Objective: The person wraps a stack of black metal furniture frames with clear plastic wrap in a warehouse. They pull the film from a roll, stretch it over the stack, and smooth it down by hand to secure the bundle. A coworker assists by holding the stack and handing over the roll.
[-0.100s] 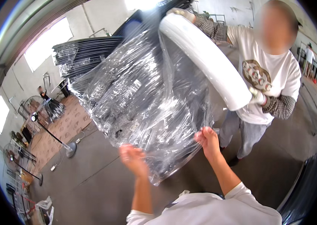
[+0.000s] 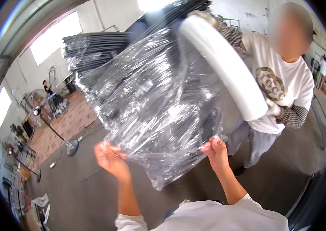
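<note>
A wide sheet of clear stretch film [image 2: 151, 104] hangs crumpled in front of me, pulled off a long white roll [image 2: 224, 65]. A co-worker [image 2: 282, 88] in a white printed T-shirt holds that roll at both ends, tilted from upper left to lower right. My left hand [image 2: 109, 158] pinches the film's lower left edge. My right hand [image 2: 215, 151] grips its lower right edge. Behind the film stands a tall stack of dark bars [image 2: 101, 46], partly hidden by it.
Grey concrete floor [image 2: 78, 184] lies below. A lamp stand with a round base [image 2: 71, 147] and a cable stands at the left. A brown mat [image 2: 70, 119], racks and a distant person are further left. A dark object edges the lower right.
</note>
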A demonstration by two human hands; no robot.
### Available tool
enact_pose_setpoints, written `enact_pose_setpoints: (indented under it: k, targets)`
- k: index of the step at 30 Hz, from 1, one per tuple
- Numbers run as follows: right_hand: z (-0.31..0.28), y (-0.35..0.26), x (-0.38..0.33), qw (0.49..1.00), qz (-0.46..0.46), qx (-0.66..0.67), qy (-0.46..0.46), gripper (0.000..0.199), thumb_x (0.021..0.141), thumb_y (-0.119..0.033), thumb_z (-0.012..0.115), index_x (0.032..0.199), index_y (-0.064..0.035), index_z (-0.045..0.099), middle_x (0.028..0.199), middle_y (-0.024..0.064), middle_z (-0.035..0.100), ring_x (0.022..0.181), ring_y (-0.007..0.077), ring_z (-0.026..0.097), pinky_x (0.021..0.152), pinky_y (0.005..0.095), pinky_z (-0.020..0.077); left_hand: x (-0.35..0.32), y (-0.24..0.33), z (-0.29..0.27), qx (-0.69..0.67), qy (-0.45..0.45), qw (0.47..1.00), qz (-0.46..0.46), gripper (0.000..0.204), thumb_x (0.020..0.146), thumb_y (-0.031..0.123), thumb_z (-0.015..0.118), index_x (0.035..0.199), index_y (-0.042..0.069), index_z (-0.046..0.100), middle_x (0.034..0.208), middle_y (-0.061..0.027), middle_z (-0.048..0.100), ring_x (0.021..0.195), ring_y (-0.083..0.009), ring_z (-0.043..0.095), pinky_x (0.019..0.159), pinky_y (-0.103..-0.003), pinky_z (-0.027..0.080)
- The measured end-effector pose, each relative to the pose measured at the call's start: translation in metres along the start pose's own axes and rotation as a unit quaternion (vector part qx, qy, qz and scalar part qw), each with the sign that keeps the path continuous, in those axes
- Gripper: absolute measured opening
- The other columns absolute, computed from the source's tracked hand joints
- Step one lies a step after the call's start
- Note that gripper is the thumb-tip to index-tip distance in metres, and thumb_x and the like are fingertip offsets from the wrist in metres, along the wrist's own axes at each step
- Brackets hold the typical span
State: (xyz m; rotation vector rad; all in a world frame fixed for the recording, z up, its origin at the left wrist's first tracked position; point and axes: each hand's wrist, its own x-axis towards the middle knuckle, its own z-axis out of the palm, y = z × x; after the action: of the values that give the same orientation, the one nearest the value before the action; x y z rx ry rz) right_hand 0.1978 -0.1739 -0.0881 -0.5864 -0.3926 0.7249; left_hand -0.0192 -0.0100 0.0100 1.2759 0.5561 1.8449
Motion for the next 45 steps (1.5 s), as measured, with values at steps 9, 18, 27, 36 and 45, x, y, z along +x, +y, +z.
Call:
enact_pose_setpoints:
  k: [9, 18, 27, 36, 45]
  targets:
    - [0.148, 0.035, -0.019, 0.939, -0.278, 0.079, -0.185, 0.018, 0.088, -0.019, 0.055, 0.091, -0.0087, 0.04, 0.066, 0.0018, 0.051, 0.06, 0.0143, 0.054, 0.059, 0.0321, 0.0497, 0.241, 0.097, -0.006, 0.045, -0.217, 0.954, 0.201, 0.03, 0.092, 0.026, 0.047, 0.096, -0.002, 0.058, 0.064, -0.004, 0.056, 0.04, -0.0054, 0.041, 0.037, -0.019, 0.036]
    - [0.212, 0.103, 0.001, 0.963, -0.223, 0.076, 0.13, 0.017, 0.094, -0.023, 0.044, 0.092, -0.0095, 0.053, 0.086, 0.0055, 0.063, 0.085, 0.0239, 0.062, 0.079, 0.0403, 0.0525, 0.308, 0.053, 0.011, -0.086, -0.378, 0.917, 0.09, 0.031, 0.092, 0.023, 0.047, 0.109, -0.002, 0.053, 0.071, -0.0041, 0.056, 0.054, -0.0121, 0.056, 0.049, -0.025, 0.046]
    - [0.261, 0.135, 0.013, 0.918, -0.311, 0.106, 0.221, 0.024, 0.093, -0.03, 0.047, 0.093, -0.0074, 0.055, 0.077, 0.0019, 0.055, 0.07, 0.0119, 0.057, 0.062, 0.0267, 0.0481, 0.34, 0.016, 0.004, -0.133, -0.508, 0.847, 0.086, 0.032, 0.094, 0.024, 0.044, 0.114, -0.001, 0.049, 0.074, -0.0013, 0.059, 0.065, -0.0117, 0.063, 0.055, -0.021, 0.051]
    - [0.263, 0.21, 0.006, 0.948, -0.288, 0.109, 0.082, 0.017, 0.091, -0.023, 0.051, 0.09, -0.0063, 0.056, 0.085, 0.0025, 0.06, 0.077, 0.0117, 0.057, 0.065, 0.0267, 0.0476, 0.393, 0.007, -0.034, -0.097, -0.556, 0.807, 0.173, 0.031, 0.094, 0.025, 0.044, 0.105, -0.001, 0.056, 0.077, -0.0063, 0.062, 0.07, -0.0174, 0.066, 0.048, -0.02, 0.037]
    - [0.316, 0.34, 0.047, 0.887, -0.275, 0.124, 0.35, 0.025, 0.088, -0.038, 0.053, 0.083, -0.0139, 0.048, 0.093, 0.0011, 0.048, 0.072, 0.0127, 0.048, 0.059, 0.0285, 0.0427, 0.431, -0.058, -0.097, -0.01, -0.585, 0.803, 0.115, 0.034, 0.095, 0.027, 0.042, 0.113, 0.0, 0.053, 0.066, 0.002, 0.054, 0.068, -0.0113, 0.065, 0.047, -0.017, 0.033]
